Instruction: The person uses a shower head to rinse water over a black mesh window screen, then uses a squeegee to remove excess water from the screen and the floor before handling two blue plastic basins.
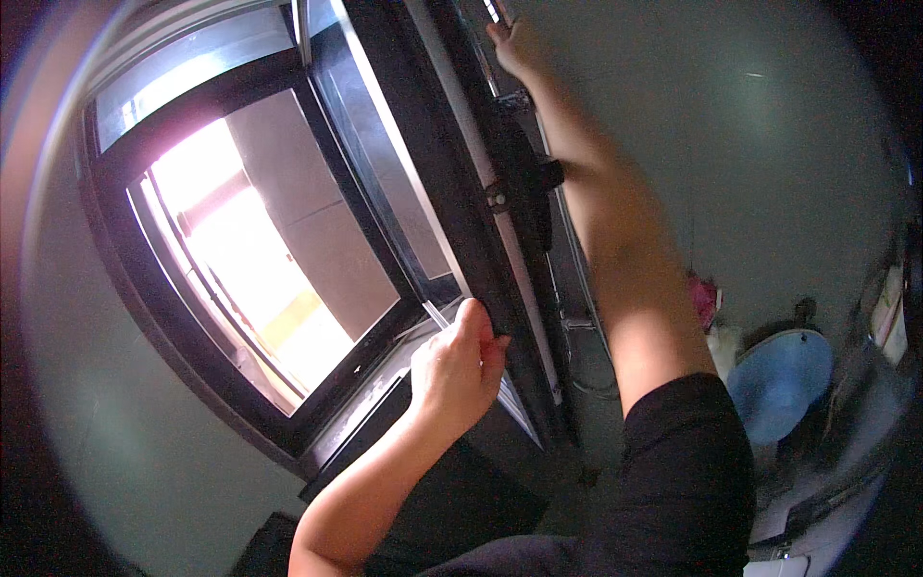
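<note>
A dark-framed window sash (457, 144) stands swung inward, seen nearly edge-on, running from the top of the view toward the lower middle. My left hand (457, 370) is closed around its pale inner edge near the bottom, thumb up and fingers curled. Along the sash's right side are a dark handle-like fitting (548, 173) and thin metal strips. My right arm stretches up past that fitting. High at the top, my right hand (519, 48) is bent beside a shiny narrow piece (494, 12); its fingers are partly hidden, and its grip is unclear.
Left of the sash is the window frame (197, 409), with bright light and a grey wall beyond. Grey tiled wall (769, 144) lies to the right. A blue rounded object (784, 385) and a pink item (703, 300) sit lower right.
</note>
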Demonstrator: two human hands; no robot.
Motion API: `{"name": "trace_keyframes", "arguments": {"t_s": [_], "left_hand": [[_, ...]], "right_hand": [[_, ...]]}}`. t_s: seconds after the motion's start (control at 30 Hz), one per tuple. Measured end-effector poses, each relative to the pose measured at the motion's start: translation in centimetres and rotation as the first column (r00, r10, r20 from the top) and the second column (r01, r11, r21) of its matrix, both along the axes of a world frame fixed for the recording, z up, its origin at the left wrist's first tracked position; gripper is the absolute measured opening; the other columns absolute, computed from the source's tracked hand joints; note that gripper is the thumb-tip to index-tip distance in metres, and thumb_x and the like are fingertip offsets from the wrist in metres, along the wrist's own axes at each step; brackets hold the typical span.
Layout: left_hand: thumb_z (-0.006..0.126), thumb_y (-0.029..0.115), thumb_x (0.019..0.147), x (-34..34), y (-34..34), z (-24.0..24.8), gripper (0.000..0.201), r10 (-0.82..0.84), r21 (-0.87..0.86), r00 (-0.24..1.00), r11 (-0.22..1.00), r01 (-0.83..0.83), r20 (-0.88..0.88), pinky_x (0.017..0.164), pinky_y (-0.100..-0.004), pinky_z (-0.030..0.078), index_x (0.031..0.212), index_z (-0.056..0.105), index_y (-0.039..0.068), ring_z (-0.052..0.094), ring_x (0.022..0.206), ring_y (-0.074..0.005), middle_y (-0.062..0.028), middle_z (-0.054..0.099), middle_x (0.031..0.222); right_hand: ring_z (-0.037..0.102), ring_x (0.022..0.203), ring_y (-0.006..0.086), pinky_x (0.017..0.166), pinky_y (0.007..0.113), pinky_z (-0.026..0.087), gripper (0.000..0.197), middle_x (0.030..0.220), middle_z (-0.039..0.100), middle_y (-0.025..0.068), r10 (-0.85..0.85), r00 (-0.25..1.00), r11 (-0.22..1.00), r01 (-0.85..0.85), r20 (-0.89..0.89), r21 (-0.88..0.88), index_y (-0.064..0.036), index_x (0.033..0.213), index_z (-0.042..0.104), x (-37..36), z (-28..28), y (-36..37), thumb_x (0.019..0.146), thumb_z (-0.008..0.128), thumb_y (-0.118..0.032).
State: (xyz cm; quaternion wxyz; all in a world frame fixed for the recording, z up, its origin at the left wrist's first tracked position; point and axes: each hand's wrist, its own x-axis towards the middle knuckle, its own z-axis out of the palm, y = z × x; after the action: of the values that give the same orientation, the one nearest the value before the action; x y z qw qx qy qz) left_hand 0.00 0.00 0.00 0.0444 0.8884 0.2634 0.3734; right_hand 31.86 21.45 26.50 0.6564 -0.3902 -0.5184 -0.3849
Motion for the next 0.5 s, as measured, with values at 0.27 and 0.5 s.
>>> {"name": "trace_keyframes", "arguments": {"t_s": [0.27, 0.5], "left_hand": [[0.059, 0.010, 0.080, -2.2, 0.8, 0.5, 0.019, -0.022, 0.017, 1.000, 1.000, 0.022, -0.021, 0.052, -0.0417, 0.044, 0.084, 0.041, 0.005, 0.058, 0.058, -0.0345, -0.0142, 0.053, 0.061], [0.062, 0.011, 0.080, -2.7, -0.1, -0.5, 0.019, -0.122, -0.076, 0.983, 0.988, 0.134, 0.137, 0.050, -0.0337, 0.043, 0.088, 0.046, 0.005, 0.056, 0.053, -0.0240, -0.0100, 0.053, 0.061]], "right_hand": [[0.063, 0.073, 0.0273, 0.061, 0.037, 0.051, 0.049, 0.087, 0.062, 0.0197, 0.051, 0.894, 0.949, -0.182, -0.445, -0.258, 0.0010, 0.119, 0.044, 0.5, -8.3, -11.0, 0.081, 0.062, -0.024], [0.051, 0.050, 0.0080, 0.044, 0.022, 0.043, 0.026, 0.062, 0.055, 0.0020, 0.255, 0.740, 0.817, -0.510, -0.623, -0.271, -0.0025, 0.099, 0.054, -3.8, -27.4, -24.7, 0.082, 0.064, -0.020]]}}
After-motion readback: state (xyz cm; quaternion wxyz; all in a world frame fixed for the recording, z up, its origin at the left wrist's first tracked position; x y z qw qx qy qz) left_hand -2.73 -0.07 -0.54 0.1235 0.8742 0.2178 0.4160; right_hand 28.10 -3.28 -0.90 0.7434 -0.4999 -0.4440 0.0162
